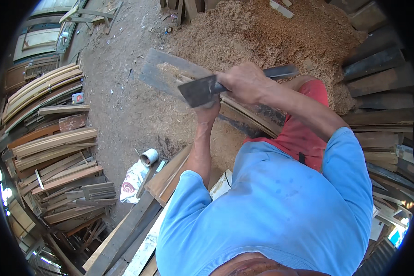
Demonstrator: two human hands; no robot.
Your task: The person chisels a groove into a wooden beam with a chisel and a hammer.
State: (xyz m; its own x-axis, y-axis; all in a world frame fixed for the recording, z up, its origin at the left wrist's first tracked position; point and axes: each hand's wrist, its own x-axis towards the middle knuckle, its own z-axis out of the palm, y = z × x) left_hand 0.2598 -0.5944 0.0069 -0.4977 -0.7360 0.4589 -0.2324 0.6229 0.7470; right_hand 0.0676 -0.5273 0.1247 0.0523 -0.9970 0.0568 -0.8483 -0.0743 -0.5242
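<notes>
My right hand (245, 83) is wrapped round the dark handle of a broad-bladed chopping tool (198, 91). Its flat, nearly rectangular blade tilts down to the left, and the handle's other end sticks out to the right of my fist. Just below the blade, my left hand (209, 111) is closed round a pale wooden strip (244, 112); the blade hides most of its fingers. Under both hands lies a grey plank (154, 76), with shavings scattered on its far end.
A big heap of sawdust and shavings (244, 34) spreads ahead. Stacked boards (55, 138) line the left, and more timber (377, 83) stands along the right. Near my left elbow are a white cup-like container (149, 157), a white bag (132, 181) and long planks (133, 225).
</notes>
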